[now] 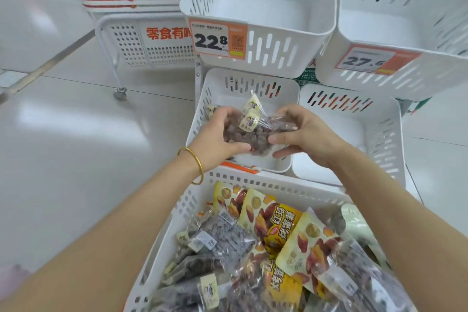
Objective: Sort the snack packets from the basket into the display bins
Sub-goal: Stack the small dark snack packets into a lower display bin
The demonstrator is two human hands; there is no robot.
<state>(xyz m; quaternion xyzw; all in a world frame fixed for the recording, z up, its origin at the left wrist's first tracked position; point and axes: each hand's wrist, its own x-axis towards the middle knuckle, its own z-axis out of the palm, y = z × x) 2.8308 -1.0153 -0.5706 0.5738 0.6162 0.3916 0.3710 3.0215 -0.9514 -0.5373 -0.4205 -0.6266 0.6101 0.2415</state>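
Both hands hold clear packets of dark brown snacks (255,134) with cream labels over the lower left display bin (202,109). My left hand (217,134), with a gold bangle on the wrist, grips the packets' left side. My right hand (304,134) grips the right side. At the bottom, the white basket (243,180) holds several packets: yellow sweet-potato packets (278,225) and clear packets of dark snacks (222,235).
An empty lower right bin (379,134) stands beside the left one. Above are two empty upper bins, one tagged 22.8 (217,39) and one tagged 27.6 (367,61). A white wheeled cart (126,40) stands at the back left on the pale floor.
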